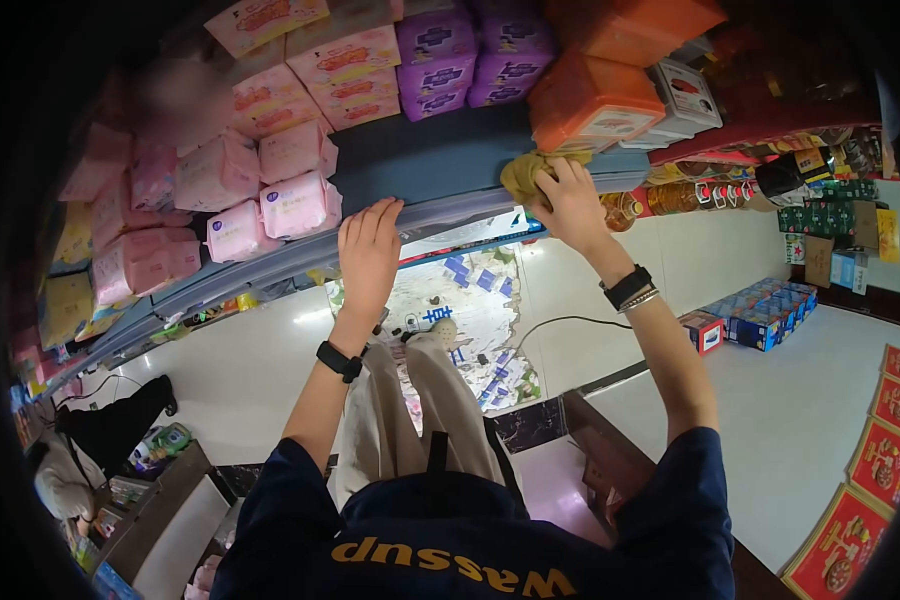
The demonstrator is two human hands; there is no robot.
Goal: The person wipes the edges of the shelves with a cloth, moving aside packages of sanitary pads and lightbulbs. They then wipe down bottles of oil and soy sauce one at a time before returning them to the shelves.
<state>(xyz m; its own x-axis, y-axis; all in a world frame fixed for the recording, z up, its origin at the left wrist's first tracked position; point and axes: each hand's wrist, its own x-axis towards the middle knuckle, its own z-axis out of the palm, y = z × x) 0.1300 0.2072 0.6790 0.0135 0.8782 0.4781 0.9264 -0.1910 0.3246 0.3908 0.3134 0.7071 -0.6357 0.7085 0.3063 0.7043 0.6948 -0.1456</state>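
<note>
One long blue-grey shelf (430,160) filled the upper view, far ends lost in dark. Pink packs (300,205) sat left, a few blurred; purple packs (436,72) behind, orange container (602,105) crowding right. Left hand (370,250): grip spread flat at the front edge. Right hand (572,205): grip pinching olive cloth (522,180) on that edge, cloth partly hidden by fingers.

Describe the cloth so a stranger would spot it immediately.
Find the long blue-grey shelf and follow its front edge to the person's right hand, near the orange containers. The cloth is the olive-yellow bundle under those fingers, crumpled and shapeless where its neighbours are squared-off.
</note>
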